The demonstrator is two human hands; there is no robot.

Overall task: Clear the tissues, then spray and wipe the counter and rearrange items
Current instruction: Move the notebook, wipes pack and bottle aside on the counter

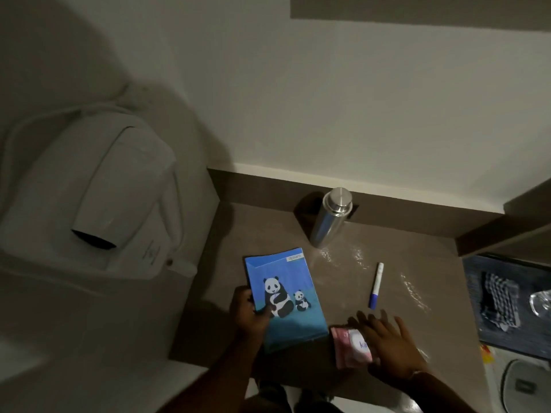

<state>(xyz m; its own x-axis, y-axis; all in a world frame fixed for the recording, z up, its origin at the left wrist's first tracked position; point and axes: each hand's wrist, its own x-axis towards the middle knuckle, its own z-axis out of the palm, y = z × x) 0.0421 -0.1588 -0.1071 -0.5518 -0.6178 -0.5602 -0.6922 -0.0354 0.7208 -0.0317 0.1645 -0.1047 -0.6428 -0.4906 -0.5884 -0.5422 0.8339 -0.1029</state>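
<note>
A blue notebook [286,296] with two pandas on its cover lies on the brown counter [343,281]. My left hand [252,315] grips its left edge, thumb on the cover. To the right lies a pink tissue packet [353,347]; my right hand [390,342] rests flat over its right part, fingers spread. A white pen with a blue cap [376,285] lies beyond the packet. A steel bottle [329,217] stands upright at the back near the wall. Wet streaks shine on the counter around the pen.
A white wall-mounted dryer [98,198] hangs at the left, beside the counter's left edge. At the right, a dark mat [477,281] holds a folded checked cloth [501,299] and a clear glass item [541,302]. A white device [524,386] sits at the lower right.
</note>
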